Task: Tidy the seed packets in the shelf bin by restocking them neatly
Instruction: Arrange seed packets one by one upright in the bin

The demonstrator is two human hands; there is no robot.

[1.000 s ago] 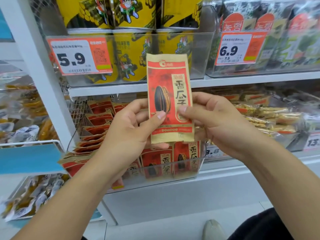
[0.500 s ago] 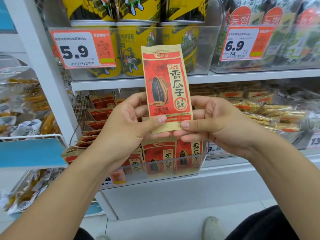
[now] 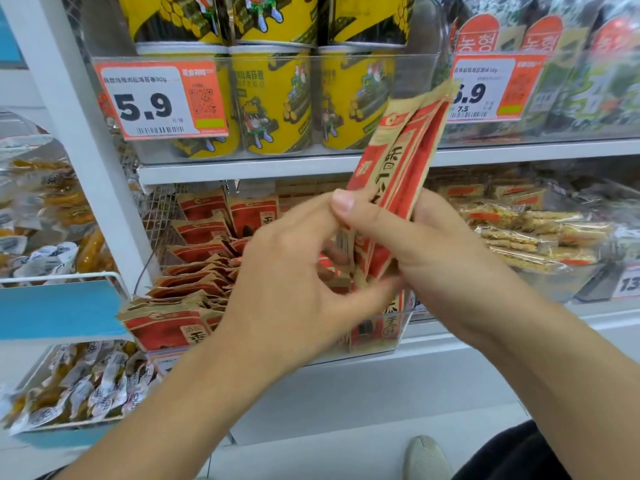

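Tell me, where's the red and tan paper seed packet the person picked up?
In the head view, the red and tan paper seed packet is right of centre, tilted, gripped by the right hand, above the clear plastic shelf bin.

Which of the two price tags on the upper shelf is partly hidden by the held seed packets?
The right tag, reading 6.9; the packets cover its left edge.

We read "5.9" in bold black on the orange-and-white price tag point(image 3: 161, 100) clipped to the clear bin of yellow snack tubs point(image 3: 273, 98), with "90g" closing its small top line. The second orange-and-white price tag point(image 3: 495, 86) to the right shows ".9" and a smaller "7.5", its first digit hidden by the red-and-tan paper seed packets point(image 3: 398, 174). At the far right edge, a white shelf label point(image 3: 628, 284) shows "13".
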